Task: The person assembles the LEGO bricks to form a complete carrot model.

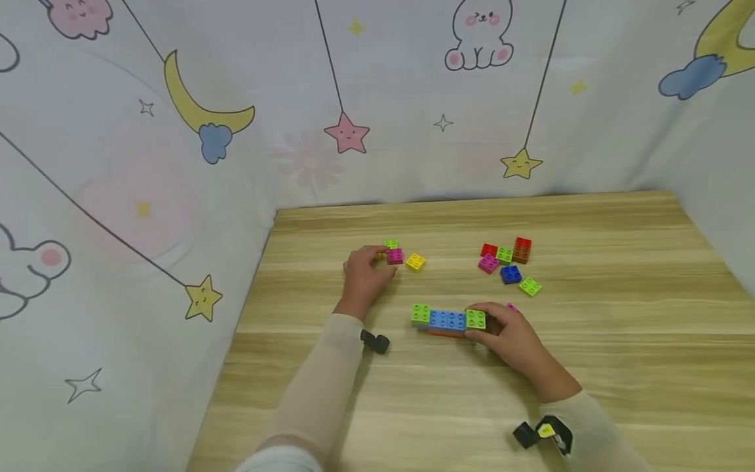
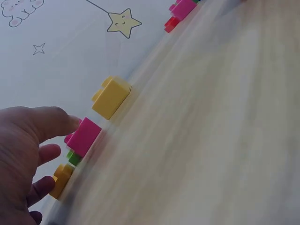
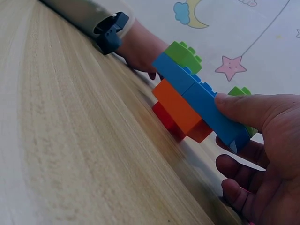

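Head camera looks down across the tabletop (image 1: 590,367); both wrist cameras skim it closely, the right sharing the brick stack (image 3: 197,101).

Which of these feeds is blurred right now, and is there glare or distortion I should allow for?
Left wrist view: the wooden table is streaked with motion blur, though the pink plastic brick at the left hand stays readable. Right wrist view: the stacked blue, orange and red brick block is sharp; the near tabletop is soft. Head view: even light, no glare, wide-angle bending at the edges.
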The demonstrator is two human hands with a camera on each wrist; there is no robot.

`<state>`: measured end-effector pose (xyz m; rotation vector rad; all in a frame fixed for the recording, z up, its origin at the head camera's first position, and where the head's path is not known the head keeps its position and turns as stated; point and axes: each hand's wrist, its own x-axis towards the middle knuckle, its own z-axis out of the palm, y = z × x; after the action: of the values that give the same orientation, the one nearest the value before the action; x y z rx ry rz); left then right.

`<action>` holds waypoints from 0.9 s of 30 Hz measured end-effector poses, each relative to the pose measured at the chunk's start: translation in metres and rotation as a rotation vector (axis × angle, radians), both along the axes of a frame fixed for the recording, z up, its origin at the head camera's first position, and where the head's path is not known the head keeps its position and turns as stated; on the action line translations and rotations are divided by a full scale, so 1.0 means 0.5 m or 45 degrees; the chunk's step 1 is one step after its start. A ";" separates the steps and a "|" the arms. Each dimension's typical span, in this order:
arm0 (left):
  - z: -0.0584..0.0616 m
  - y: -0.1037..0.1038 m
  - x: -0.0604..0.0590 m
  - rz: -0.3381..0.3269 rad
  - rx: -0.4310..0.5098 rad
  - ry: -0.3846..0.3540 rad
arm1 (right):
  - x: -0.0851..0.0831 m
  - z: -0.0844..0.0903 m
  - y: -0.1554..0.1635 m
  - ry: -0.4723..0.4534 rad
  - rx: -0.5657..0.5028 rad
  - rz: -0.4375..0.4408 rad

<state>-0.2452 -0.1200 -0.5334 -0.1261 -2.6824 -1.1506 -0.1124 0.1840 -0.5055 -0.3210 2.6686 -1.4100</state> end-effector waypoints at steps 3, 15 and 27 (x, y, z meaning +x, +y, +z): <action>0.000 -0.002 -0.013 -0.010 -0.028 -0.041 | 0.000 -0.001 -0.001 -0.014 -0.001 -0.002; -0.001 -0.002 -0.026 -0.077 -0.081 -0.057 | 0.001 -0.001 -0.002 -0.032 0.013 -0.009; 0.003 0.001 -0.024 -0.106 -0.138 -0.025 | 0.000 -0.003 -0.002 -0.042 0.029 -0.019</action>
<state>-0.2570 -0.1195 -0.5319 -0.2479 -2.7808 -1.0345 -0.1124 0.1832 -0.5070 -0.2739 2.6643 -1.3756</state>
